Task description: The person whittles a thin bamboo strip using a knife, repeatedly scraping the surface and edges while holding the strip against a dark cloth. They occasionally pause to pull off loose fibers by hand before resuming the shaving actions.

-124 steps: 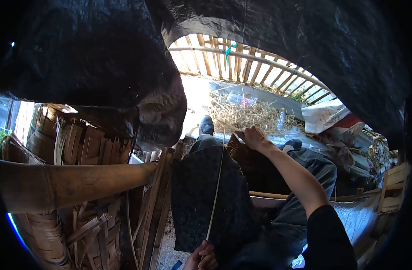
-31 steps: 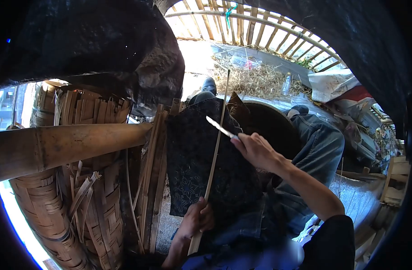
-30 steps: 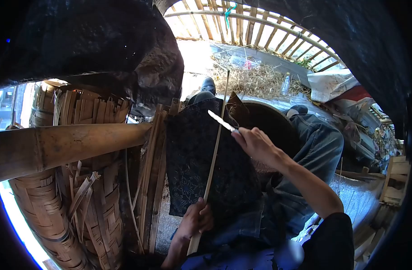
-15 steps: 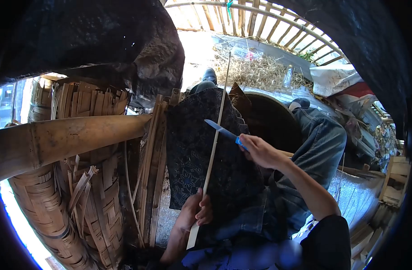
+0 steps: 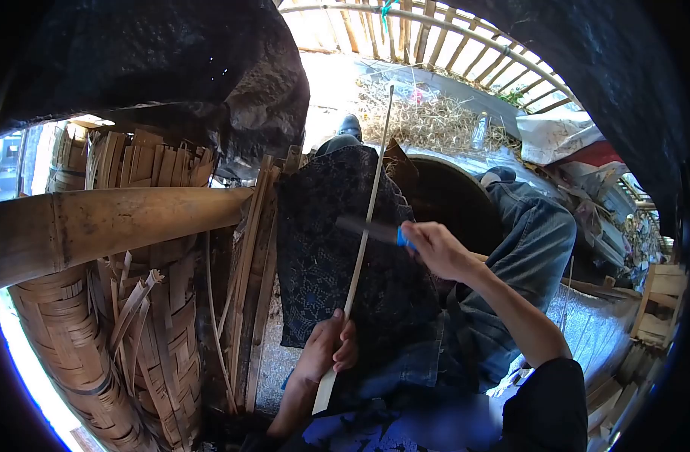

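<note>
A long, pale bamboo strip (image 5: 370, 218) slants up and away from my lap, its broad end near my body. My left hand (image 5: 327, 348) is closed round the strip near that lower end. In my right hand (image 5: 437, 250) is a knife (image 5: 366, 228) with a blue handle, its blade crossing the strip about midway along. The blade looks dark at this angle. Under the strip, a dark patterned cloth (image 5: 315, 279) covers my leg.
A thick bamboo pole (image 5: 134, 226) juts in from the left, above woven bamboo rolls (image 5: 81, 339). Split bamboo slats (image 5: 258, 286) stand beside my left leg. Ahead lie bamboo shavings (image 5: 428, 120) and a clear bottle (image 5: 480, 130). A black plastic sheet (image 5: 149, 60) hangs at upper left.
The knife blade has turned from bright to dark while staying across the strip. The strip's far tip has shifted slightly right. Both hands keep their hold.
</note>
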